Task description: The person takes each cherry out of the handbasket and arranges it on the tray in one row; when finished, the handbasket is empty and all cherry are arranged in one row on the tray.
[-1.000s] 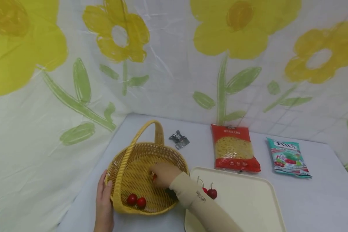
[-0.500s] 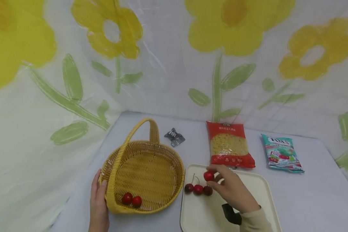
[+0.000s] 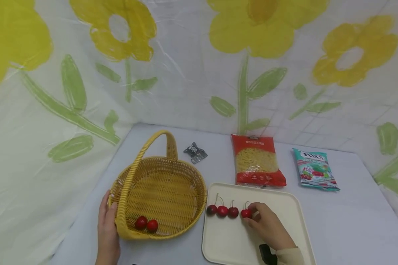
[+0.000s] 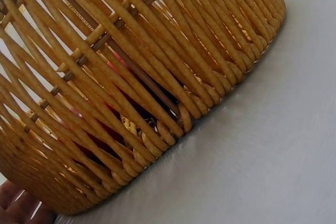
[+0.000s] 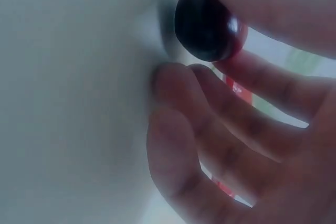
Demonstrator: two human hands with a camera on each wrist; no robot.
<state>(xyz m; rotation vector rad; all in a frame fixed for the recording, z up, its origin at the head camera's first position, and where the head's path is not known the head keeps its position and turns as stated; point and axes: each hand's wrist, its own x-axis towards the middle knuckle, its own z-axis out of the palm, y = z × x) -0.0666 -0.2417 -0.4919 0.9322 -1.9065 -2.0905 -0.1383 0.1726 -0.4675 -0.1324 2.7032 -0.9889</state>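
A flower-painted sheet (image 3: 185,92) backs a table (image 3: 351,221) with a pale cover. At far left, the left hand (image 3: 107,230) rests its extended fingers against the outer side of a yellow wicker basket (image 3: 162,195). Two cherries (image 3: 141,222) sit inside, near the handle's front base. A small dark packet (image 3: 195,152) lies behind the basket's right side. On a cream tray (image 3: 225,243), three stemmed cherries (image 3: 222,211) form a row; to their right, the right hand (image 3: 268,226) pinches a fourth cherry (image 3: 246,213). Behind the tray lies a red pasta bag (image 3: 257,160); farther right, a teal candy bag (image 3: 316,169).
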